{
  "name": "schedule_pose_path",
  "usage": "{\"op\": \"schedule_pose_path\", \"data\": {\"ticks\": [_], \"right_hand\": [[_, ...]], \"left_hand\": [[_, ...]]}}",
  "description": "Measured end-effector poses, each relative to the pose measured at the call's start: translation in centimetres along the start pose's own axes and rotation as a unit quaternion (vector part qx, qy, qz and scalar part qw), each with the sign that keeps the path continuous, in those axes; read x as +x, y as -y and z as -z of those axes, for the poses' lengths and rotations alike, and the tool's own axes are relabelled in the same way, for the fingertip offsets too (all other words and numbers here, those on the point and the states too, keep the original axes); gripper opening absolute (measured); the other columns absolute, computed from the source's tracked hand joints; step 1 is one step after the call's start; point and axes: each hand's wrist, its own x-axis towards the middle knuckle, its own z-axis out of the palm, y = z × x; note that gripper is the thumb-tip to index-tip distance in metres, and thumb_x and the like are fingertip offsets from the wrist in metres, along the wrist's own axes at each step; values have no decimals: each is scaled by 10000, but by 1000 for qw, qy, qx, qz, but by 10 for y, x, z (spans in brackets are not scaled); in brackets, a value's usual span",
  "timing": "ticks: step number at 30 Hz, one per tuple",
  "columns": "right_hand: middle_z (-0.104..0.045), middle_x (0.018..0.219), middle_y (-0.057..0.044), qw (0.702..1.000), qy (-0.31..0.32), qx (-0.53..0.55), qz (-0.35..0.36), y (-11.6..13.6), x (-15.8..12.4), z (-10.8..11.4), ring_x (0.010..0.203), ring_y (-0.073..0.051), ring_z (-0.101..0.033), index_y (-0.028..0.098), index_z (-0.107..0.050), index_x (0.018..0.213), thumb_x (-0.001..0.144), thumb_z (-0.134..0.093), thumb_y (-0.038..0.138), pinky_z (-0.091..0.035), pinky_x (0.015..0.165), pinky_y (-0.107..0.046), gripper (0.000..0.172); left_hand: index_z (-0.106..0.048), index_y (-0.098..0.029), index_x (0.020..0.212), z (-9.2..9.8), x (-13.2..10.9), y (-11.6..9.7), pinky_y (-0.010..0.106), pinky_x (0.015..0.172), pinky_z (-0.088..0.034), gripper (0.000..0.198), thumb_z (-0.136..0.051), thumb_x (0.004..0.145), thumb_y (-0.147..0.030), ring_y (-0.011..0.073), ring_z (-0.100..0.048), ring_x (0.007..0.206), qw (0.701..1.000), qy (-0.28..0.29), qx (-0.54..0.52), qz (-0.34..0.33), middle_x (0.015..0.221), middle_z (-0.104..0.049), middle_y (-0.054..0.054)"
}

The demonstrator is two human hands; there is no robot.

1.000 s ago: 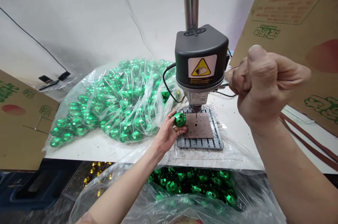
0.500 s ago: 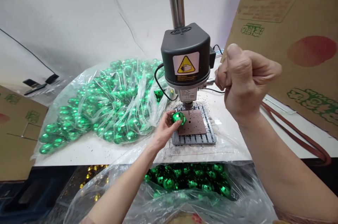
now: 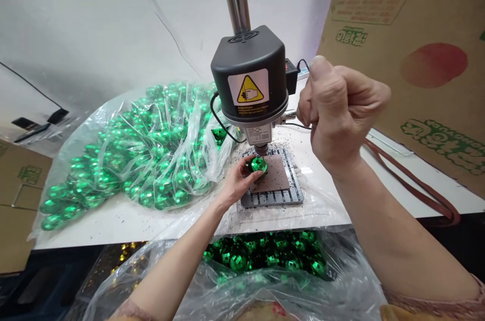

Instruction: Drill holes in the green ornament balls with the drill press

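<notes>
Green ball sits under the chuck, over the left part of the pad. Can't tell from my end whether it touches the pad; the bit isn't visible. My left hand has it from the left side: thumb across the near face, other fingers round the left and back, parted only as far as the ball's width. Looks like a side hold to steady it and leave the top clear. My right hand is raised beside the press, fingers curled tight into a fist on the lever; metal end shows at the fingertips, the rest is hidden. Height of that fist probably just follows where the lever sits. Pad lies on the slotted base, likely to protect the metal. Clear bag full of more green balls lies left of the press on the surface. Lower pile of green balls is in plastic below the near edge, handy to both hands, I'd guess.
</notes>
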Motion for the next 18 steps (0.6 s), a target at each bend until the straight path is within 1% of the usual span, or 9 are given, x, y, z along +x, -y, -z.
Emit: {"op": "schedule_pose_path", "data": {"ticks": [2,4,5,7,10,13,15,18], "right_hand": [[-252,465,23,1000,-1,-14,2,-1,-1,0,447,-86,-247,205,-281,514,892,-570,505,-231,469,-325,563],[-253,486,24,1000,-3,-16,-1,-2,-2,0,455,-75,-261,201,-281,520,906,-561,480,-252,475,-305,552],[-253,497,25,1000,-4,-15,-2,-1,-2,0,461,-69,-270,198,-281,525,912,-556,468,-263,482,-293,547],[-247,512,28,1000,-4,-15,-1,-1,-3,0,471,-56,-283,193,-275,533,921,-548,453,-273,491,-273,541],[-242,511,36,1000,-4,-15,3,0,-2,0,467,-39,-284,187,-274,535,923,-554,425,-258,483,-256,535],[-265,491,44,1000,-1,12,8,3,-1,-1,453,-28,-290,176,-290,529,927,-560,330,-246,480,-250,504],[-280,469,47,999,2,31,7,4,-1,-1,440,-28,-299,172,-296,516,919,-564,275,-236,475,-256,494],[-268,434,45,1000,-14,19,16,3,-6,1,413,-38,-289,172,-268,485,898,-593,294,-218,451,-284,540]], "left_hand": [[-698,-217,1184,-2,-1,-2,311,762,-507,566,-886,673,-373,182,-598,765,999,4,44,-8,814,-667,11],[-708,-227,1161,-6,-3,-4,317,767,-501,551,-894,659,-359,181,-575,747,996,1,81,-34,794,-648,7],[-716,-231,1136,-8,-3,-4,328,798,-501,539,-903,643,-345,191,-577,777,995,-3,88,-48,816,-654,13],[-729,-235,1086,-14,-3,-2,357,892,-491,512,-918,617,-318,224,-591,901,993,-13,95,-72,925,-674,38],[-729,-229,1078,-22,-3,5,374,981,-467,514,-927,606,-272,259,-590,1050,996,-14,48,-68,1078,-666,70],[-697,-223,1137,-24,-2,13,375,996,-470,547,-914,636,-260,254,-609,1066,999,7,-3,-49,1134,-655,77],[-671,-222,1180,-24,-2,17,384,1015,-465,561,-896,670,-281,254,-610,1087,998,18,10,-51,1166,-649,81],[-638,-222,1225,-22,-2,19,401,1036,-454,565,-867,717,-315,257,-608,1108,997,29,46,-60,1193,-646,90]]}}
